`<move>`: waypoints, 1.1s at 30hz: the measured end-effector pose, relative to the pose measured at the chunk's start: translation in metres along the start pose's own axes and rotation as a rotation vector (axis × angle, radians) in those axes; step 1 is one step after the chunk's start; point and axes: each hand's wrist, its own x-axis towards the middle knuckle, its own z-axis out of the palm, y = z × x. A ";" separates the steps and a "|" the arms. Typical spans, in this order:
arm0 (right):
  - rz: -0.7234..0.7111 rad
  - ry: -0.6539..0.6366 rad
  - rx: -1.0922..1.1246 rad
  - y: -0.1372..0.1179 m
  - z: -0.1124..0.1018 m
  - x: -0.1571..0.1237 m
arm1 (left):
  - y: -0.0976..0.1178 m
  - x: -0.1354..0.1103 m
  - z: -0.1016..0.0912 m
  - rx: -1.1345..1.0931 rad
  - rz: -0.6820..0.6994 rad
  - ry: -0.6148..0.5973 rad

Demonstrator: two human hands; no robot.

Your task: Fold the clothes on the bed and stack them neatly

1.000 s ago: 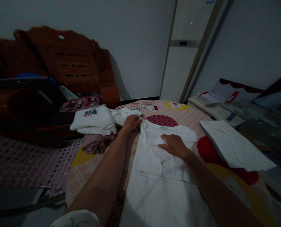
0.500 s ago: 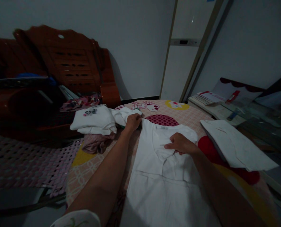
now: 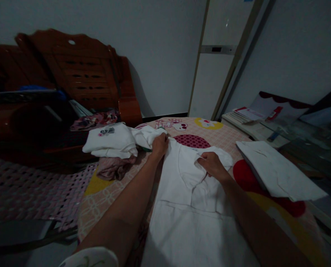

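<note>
A white shirt (image 3: 187, 230) lies spread on the round table, its neckline at the far end and its lower part running out of view towards me. At the shirt's far left shoulder, my left hand (image 3: 160, 144) is closed on the cloth. My right hand (image 3: 212, 164) pinches the fabric by the right side of the neckline, lifting a small fold. Left of my left hand is another white garment (image 3: 147, 137), loosely bunched, touching a folded white garment (image 3: 110, 141) with a dark print. A crumpled dusty-pink cloth (image 3: 115, 168) sits under that folded one.
The patterned tablecloth (image 3: 98, 207) covers the table. A folded white garment (image 3: 279, 170) lies at the right edge. Behind stand a carved wooden chair (image 3: 84, 74) and a tall white cabinet unit (image 3: 212, 81); a woven pink seat (image 3: 43, 193) is at left, a glass-topped surface (image 3: 301, 141) at right.
My right hand has closed on the cloth by the neckline and raised a fold there. My left hand has shifted slightly right and tightened at the shoulder.
</note>
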 end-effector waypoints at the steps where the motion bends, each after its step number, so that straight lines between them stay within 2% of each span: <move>1: 0.017 -0.014 -0.003 0.000 0.000 0.000 | 0.000 -0.002 0.001 0.013 0.007 -0.003; 5: -0.002 -0.045 -0.023 0.000 0.000 -0.002 | 0.000 -0.005 0.000 0.032 0.051 -0.024; 10: 0.153 -0.127 0.071 -0.007 -0.005 -0.005 | 0.005 -0.001 -0.002 -0.084 0.178 0.085; 14: 0.136 -0.142 0.065 -0.005 -0.010 -0.004 | 0.008 -0.002 0.011 -0.094 0.316 -0.030; 18: 0.081 -0.108 -0.103 -0.001 -0.012 -0.002 | 0.002 -0.008 0.025 -0.033 0.400 -0.096; 21: 0.002 -0.096 -0.196 -0.003 -0.018 -0.002 | -0.003 -0.006 0.025 -0.063 0.397 -0.090; 24: 0.016 -0.069 -0.143 -0.006 -0.025 -0.003 | 0.000 -0.001 0.018 -0.216 0.409 -0.081; 26: 0.039 -0.059 -0.042 -0.006 -0.027 -0.003 | 0.010 0.000 0.011 -0.389 0.465 -0.172; 29: 0.034 -0.068 0.134 -0.003 -0.024 -0.001 | 0.034 -0.006 0.008 -0.653 0.573 -0.437; 31: 0.021 -0.093 0.228 -0.001 -0.021 0.001 | 0.050 -0.017 0.011 -0.744 0.601 -0.567; 33: 0.000 -0.124 0.258 0.000 -0.022 0.002 | 0.060 -0.028 0.019 -0.755 0.581 -0.619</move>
